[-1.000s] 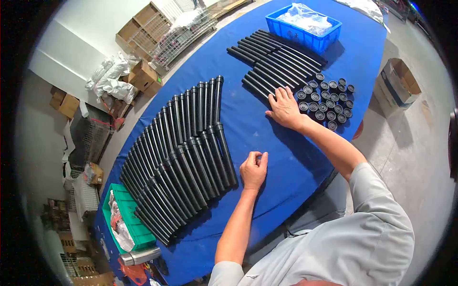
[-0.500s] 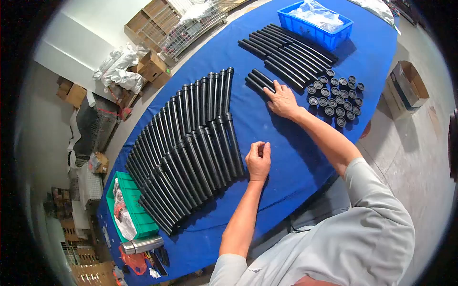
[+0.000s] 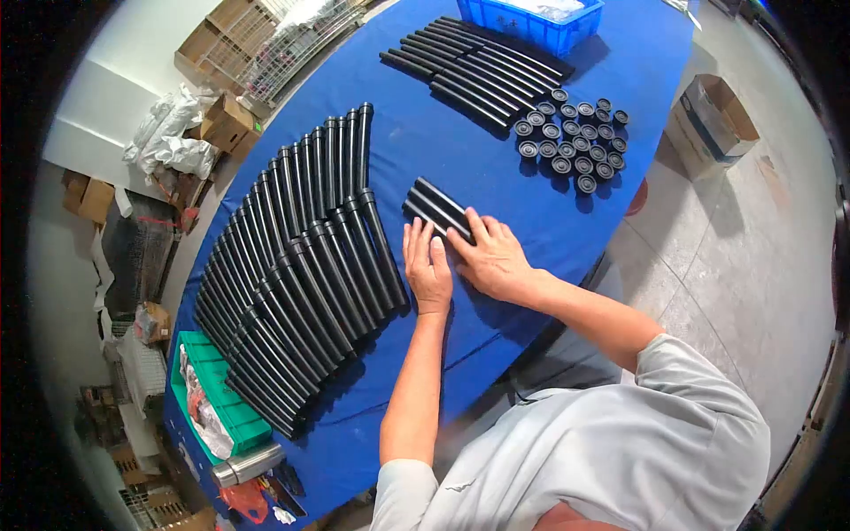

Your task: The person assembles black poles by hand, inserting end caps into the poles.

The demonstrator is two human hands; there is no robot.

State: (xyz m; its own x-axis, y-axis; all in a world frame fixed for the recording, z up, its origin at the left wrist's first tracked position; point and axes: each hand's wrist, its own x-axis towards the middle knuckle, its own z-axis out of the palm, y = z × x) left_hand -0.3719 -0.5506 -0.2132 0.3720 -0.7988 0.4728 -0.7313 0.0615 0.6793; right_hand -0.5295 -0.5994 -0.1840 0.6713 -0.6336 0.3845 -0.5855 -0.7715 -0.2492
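Observation:
A small group of black tubes lies side by side in the middle of the blue-covered table. My right hand rests with spread fingers on the right ends of these tubes. Close beside it, my left hand has its fingers stretched out, the tips at the lower edge of the same group. To the left lie two overlapping rows of black tubes with collared ends. Farther off are plain black tubes, and near them a cluster of round black caps.
A blue bin with clear plastic stands at the far edge. At the near left are a green crate, a metal cylinder and a red bag. An open carton stands on the floor at right.
My right hand has drawn the small group of tubes toward me, away from the caps. My left hand has uncurled and moved up to the tubes. The camera view has shifted.

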